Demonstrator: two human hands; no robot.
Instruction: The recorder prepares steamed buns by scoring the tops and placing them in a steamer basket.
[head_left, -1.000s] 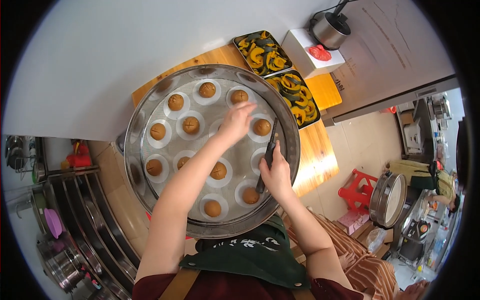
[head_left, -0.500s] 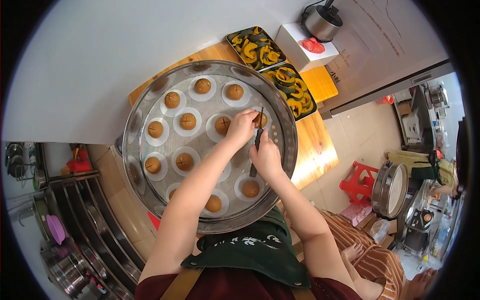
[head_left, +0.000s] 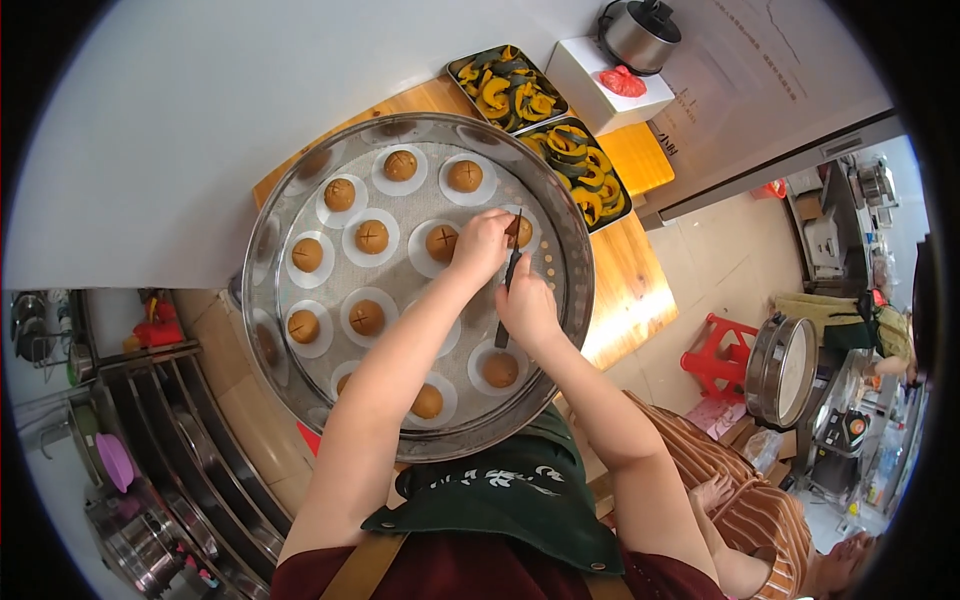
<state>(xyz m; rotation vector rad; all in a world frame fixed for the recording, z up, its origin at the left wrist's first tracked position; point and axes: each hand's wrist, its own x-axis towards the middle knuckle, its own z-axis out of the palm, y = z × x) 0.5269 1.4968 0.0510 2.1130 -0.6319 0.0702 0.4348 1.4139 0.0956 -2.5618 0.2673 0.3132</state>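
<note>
Round brown dough balls sit on white paper discs inside a large round metal steamer tray [head_left: 300, 395] with a mesh bottom. Several, such as the middle dough ball [head_left: 441, 243], bear a cross cut on top; the near right dough ball [head_left: 500, 369] shows no cross. At the tray's right side, my left hand [head_left: 482, 247] is closed with its fingertips against the side of another dough ball [head_left: 521, 233]. My right hand [head_left: 529, 308] grips the dark handle of a knife [head_left: 513, 262]. Its narrow blade points away from me, over that ball. My left forearm hides part of the tray.
Two dark trays of cut pumpkin, the far tray [head_left: 508, 90] and the near tray [head_left: 580, 170], stand on the wooden table [head_left: 630, 290]. Behind them are a white box [head_left: 600, 85] and a metal pot. To the right are a red stool [head_left: 718, 355] and a person in striped clothing [head_left: 740, 490].
The whole view has shifted slightly. The knife blade sits a little further left on the ball at my left fingertips, and both hands stay at that ball.
</note>
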